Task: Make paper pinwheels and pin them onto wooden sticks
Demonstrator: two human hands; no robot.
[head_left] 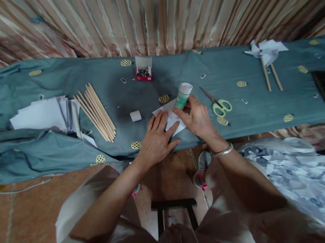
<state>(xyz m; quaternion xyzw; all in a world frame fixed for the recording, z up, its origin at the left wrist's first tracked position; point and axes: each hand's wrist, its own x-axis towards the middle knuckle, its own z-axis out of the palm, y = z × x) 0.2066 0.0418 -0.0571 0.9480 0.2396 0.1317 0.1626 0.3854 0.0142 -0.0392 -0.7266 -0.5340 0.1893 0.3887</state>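
one glue tube – frame centre, right hand grip closed on it | left hand flat, open on one white paper | scissors one, right | red box – open, holds dark pins | sticks bundle, left

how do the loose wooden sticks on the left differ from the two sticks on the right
The loose wooden sticks are many, lying bare in a slanted bundle beside a stack of white paper. The two sticks on the right lie nearly straight, tucked under folded white paper pinwheels. Both are pale wood on the blue cloth.
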